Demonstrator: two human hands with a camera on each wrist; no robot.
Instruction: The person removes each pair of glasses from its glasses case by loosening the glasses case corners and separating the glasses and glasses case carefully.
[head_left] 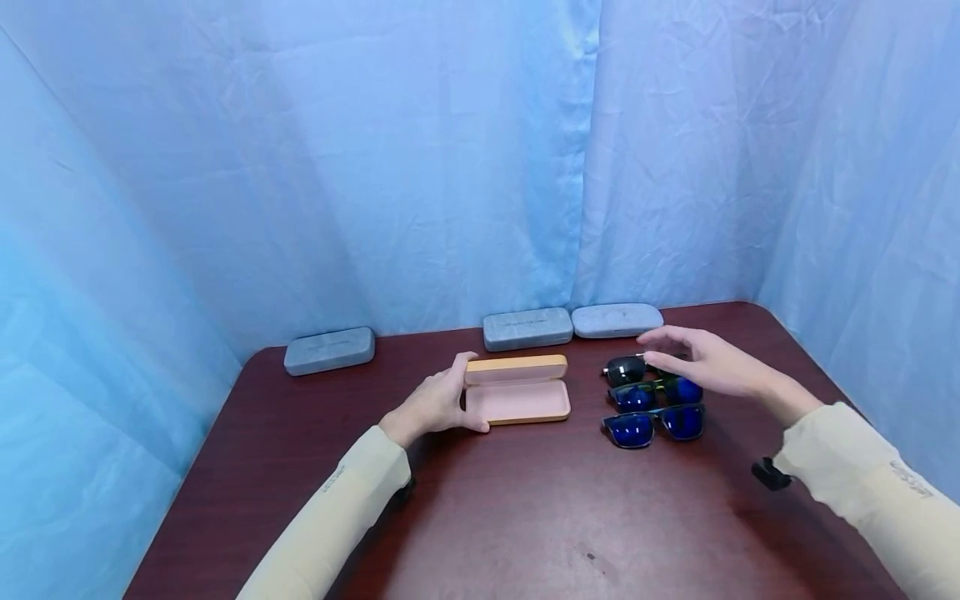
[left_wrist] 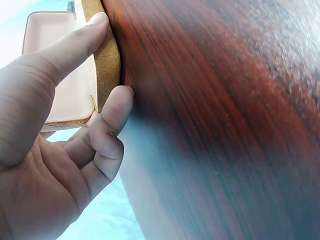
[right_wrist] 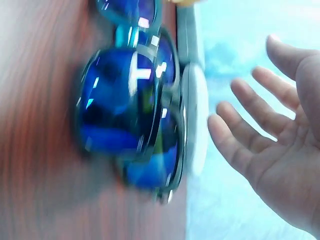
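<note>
I see the left hand gripping the opened case, still empty; right hand spread open above the sunglasses, none picked yet.

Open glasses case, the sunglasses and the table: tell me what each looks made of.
Open glasses case: seemingly a rigid shell with a matte tan, suede-like outside and a smooth pale pink lining; the left hand holds its end. Sunglasses: glossy mirrored blue lenses with bright reflections, in dark frames, probably plastic. Table: reddish-brown wood grain with a soft sheen, either veneer or laminate.
</note>
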